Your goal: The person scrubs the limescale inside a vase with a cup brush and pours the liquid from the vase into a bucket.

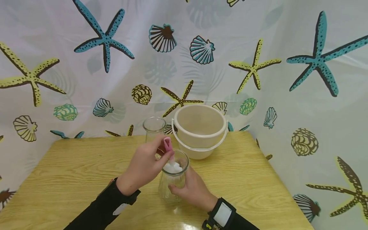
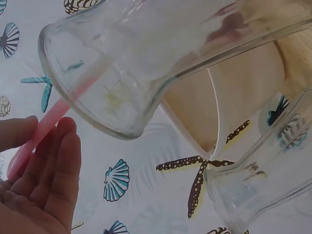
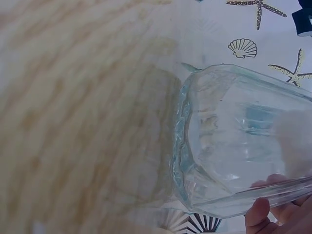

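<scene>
My left hand [image 1: 142,167] pinches the pink handle [image 1: 168,144] of a bottle brush between thumb and fingers, at the mouth of a clear glass vase [image 1: 168,188]. The brush's white, sponge-like head [image 1: 173,168] is down inside the vase, seen through the glass. My right hand [image 1: 196,190] grips the vase round its right side, thumb across the front. In the left wrist view the pink brush handle [image 2: 51,119] slants in through the flared rim. The right wrist view has the thick vase base [image 3: 183,146] right at the tabletop.
A second clear glass vase [image 1: 154,124] stands behind my left hand, partly covered by it. To its right is a cream bucket [image 1: 198,140] with a white handle. A shell-and-starfish patterned curtain [image 1: 184,70] closes off the back and right side of the wooden table [image 1: 86,172].
</scene>
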`<state>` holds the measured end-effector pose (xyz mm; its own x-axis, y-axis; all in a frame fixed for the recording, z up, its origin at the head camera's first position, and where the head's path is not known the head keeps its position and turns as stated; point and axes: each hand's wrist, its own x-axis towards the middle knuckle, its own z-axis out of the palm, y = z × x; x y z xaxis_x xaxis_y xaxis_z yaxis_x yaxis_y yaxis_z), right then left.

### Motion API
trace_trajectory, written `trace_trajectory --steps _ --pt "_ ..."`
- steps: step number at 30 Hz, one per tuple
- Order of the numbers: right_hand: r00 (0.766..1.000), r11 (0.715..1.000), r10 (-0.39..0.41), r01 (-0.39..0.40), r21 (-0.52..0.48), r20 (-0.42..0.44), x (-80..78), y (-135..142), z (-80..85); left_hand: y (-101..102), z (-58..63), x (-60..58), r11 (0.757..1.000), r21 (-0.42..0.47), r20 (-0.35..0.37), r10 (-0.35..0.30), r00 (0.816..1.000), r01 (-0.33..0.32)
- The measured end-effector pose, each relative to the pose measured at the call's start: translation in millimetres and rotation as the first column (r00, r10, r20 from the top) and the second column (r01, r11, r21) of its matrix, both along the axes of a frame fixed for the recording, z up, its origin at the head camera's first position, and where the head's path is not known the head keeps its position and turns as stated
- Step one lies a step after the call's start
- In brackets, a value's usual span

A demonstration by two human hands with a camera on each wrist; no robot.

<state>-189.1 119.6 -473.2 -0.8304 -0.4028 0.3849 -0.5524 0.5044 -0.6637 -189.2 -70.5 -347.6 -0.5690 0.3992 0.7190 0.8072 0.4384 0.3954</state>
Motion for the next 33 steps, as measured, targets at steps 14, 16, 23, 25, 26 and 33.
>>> trace_trajectory --steps 14,16,23,25,26,33 --pt "1.000 1.000 0.010 -0.010 0.002 -0.002 0.7 0.6 -1.8 10.2 -17.6 -0.6 0.977 -0.200 0.021 0.080 0.997 -0.074" --pt "1.000 1.000 0.005 -0.005 0.006 -0.006 0.7 0.7 -1.8 12.3 -18.7 -0.6 0.976 -0.209 0.024 0.071 0.997 -0.064" --pt "1.000 1.000 0.025 -0.025 0.003 -0.012 0.6 0.0 -1.1 19.6 -22.5 1.2 0.974 -0.224 0.069 0.014 0.998 0.002" --pt "0.999 0.999 0.032 -0.032 0.002 -0.003 0.9 -0.2 -1.0 20.9 -23.3 1.8 0.976 -0.217 0.089 -0.006 0.996 0.026" --pt "1.000 1.000 0.031 -0.031 0.003 0.000 1.2 0.0 -1.1 21.4 -23.3 2.0 0.977 -0.212 0.097 -0.013 0.995 0.034" --pt "1.000 1.000 0.010 -0.010 0.006 0.008 2.5 1.0 -1.1 24.0 -19.3 1.6 0.980 -0.175 0.162 -0.068 0.984 0.096"
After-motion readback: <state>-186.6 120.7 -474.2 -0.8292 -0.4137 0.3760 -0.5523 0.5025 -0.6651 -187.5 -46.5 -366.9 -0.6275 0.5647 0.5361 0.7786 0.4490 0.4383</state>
